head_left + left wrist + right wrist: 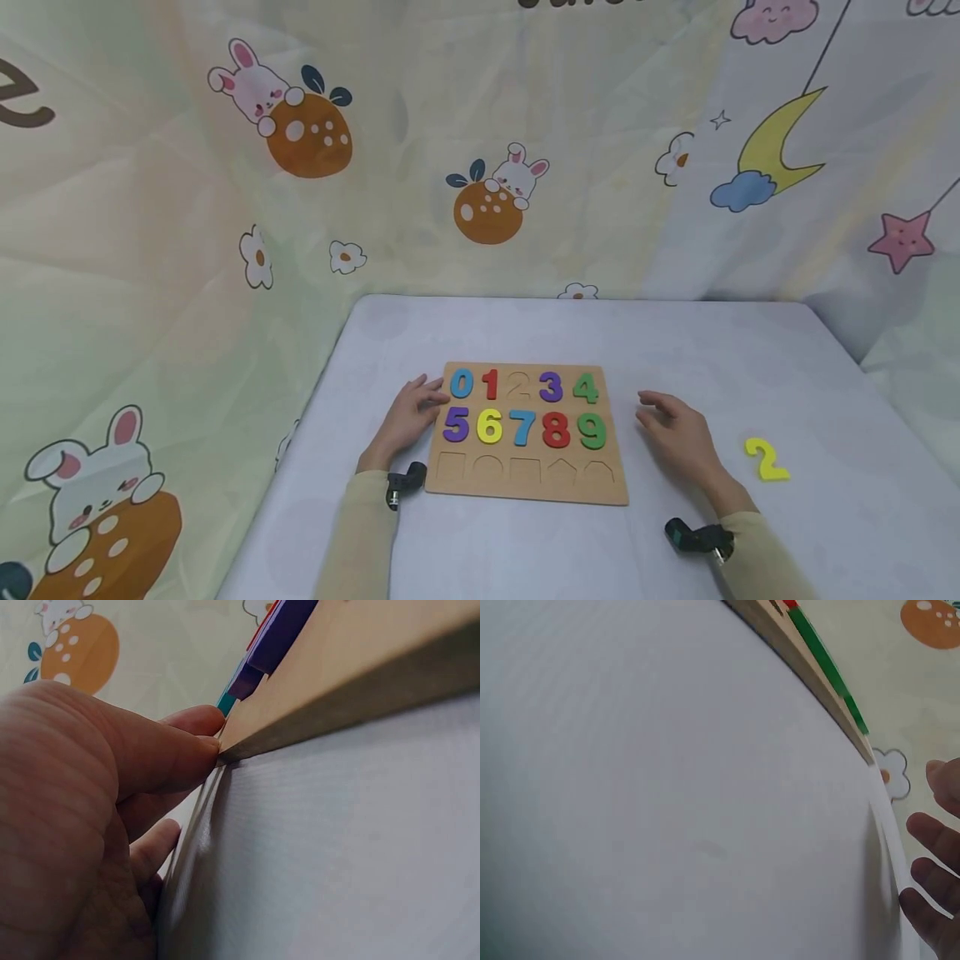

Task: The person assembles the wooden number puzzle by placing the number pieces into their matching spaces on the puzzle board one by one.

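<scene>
A wooden number puzzle board (pixel 527 492) lies flat on the table, with the colored digits 0, 1 and 3 to 9 in two rows. The spot between 1 and 3 shows a bare outline of a 2. My left hand (pixel 408 417) is at the board's upper left edge. In the left wrist view, its thumb and forefinger tips touch the wooden edge (pixel 300 712). To the right of the board, my right hand (pixel 681 437) holds nothing, its fingers loosely bent. A yellow number 2 (pixel 767 461) lies on the table to the right of that hand.
Along the board's bottom row run several outlined shapes (pixel 525 471). A white cloth covers the table (pixel 570 550). Behind it hangs a backdrop (pixel 405 208) printed with rabbits, flowers and a moon. Each wrist wears a small black camera (pixel 405 482).
</scene>
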Demonstrator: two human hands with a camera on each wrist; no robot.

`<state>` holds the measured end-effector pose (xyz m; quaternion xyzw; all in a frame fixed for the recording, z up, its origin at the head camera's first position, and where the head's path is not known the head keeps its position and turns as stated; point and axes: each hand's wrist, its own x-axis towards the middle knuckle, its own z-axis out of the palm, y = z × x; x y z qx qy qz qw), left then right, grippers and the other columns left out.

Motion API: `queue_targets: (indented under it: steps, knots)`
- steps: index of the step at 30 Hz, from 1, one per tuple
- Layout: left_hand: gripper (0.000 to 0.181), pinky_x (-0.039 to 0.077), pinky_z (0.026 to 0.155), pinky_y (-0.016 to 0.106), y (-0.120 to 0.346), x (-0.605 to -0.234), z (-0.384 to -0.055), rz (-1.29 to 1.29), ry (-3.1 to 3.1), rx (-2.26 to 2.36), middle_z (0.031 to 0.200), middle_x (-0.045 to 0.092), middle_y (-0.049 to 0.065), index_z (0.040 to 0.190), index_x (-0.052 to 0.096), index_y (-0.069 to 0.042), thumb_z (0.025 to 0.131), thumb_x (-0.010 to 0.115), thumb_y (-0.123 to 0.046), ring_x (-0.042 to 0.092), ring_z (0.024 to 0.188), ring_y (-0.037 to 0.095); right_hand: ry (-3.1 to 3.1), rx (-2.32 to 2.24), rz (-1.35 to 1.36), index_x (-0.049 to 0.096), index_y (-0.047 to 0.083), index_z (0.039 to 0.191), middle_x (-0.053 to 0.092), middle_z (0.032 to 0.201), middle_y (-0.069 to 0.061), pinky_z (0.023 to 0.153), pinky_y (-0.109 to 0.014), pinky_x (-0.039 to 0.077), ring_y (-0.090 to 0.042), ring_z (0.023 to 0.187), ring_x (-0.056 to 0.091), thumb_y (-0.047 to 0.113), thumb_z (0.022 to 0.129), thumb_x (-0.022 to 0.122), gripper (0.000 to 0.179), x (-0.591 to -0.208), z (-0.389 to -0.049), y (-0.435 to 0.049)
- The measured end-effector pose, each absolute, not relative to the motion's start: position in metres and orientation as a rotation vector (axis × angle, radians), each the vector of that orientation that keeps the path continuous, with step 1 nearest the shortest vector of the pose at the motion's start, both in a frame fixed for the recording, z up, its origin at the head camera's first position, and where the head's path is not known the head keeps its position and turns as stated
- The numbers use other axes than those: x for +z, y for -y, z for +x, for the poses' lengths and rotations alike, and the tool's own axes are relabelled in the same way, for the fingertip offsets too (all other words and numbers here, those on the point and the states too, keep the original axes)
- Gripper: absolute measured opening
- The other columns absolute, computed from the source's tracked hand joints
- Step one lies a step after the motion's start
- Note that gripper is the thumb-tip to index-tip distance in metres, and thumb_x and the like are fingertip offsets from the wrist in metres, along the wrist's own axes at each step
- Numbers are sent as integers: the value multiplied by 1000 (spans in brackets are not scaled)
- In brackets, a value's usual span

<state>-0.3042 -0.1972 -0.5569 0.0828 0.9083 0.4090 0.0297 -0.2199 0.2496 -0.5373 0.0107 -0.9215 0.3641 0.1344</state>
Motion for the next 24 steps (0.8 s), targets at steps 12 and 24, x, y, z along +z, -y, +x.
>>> queue_targets:
  steps: [12,24]
  knots:
    - [23,10,124,52,197,-556,-304,235,-2793,1243,147,48,-8,107,73,-22,91,62,-9,19,149,23,2641,869,-59,60,-1,124,62,123,-24,84,-53,52,-42,107,56,17,94,64,35,-527,-191,-310]
    - [23,11,122,57,195,-556,-303,222,-2797,1247,148,48,-8,106,74,-23,91,63,-9,18,149,25,2758,783,-357,53,-3,131,58,123,-30,63,-34,43,-44,103,50,24,95,61,46,-525,-168,-357]
